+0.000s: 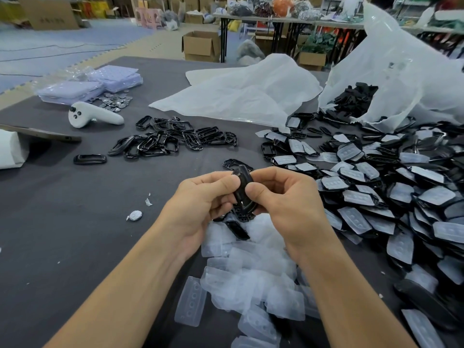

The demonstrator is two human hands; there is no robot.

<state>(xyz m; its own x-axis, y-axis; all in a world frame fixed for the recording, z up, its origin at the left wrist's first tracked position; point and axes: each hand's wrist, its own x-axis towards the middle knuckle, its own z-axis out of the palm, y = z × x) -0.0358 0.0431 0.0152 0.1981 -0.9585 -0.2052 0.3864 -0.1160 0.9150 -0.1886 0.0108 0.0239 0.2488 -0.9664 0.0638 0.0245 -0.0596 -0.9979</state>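
Far left of the shell, a white roll (pixel 10 149) lay at the table (pixel 62 222) edge, with a tablet (pixel 42 135) touching its top. Further back and left of the shell sat a white controller (pixel 93 118), and behind that were purple trays (pixel 93 84) and a scatter of coins (pixel 115 101). A single frame (pixel 90 159) lay well left of the shell, and a frame pile (pixel 173 136) lay behind it to the left. A silver disc (pixel 135 215) lay on the table, left of the shell and slightly nearer the person.

The left hand (pixel 200 204) pinched the shell's left edge, with the thumb on top and the fingers curled beneath. The shell (pixel 243 189), black and glossy, was held roughly upright above the table between both hands. The right hand (pixel 288 204) pinched its right edge, with the thumb pressed on the front and the fingers curled behind.

Just below the shell, clear films (pixel 251 272) were piled between the forearms. Behind the shell lay a flat bag (pixel 241 96). Right of the shell spread a heap (pixel 376 184) of film-covered black parts, which reached back into the mouth of a torn bag (pixel 401 71).
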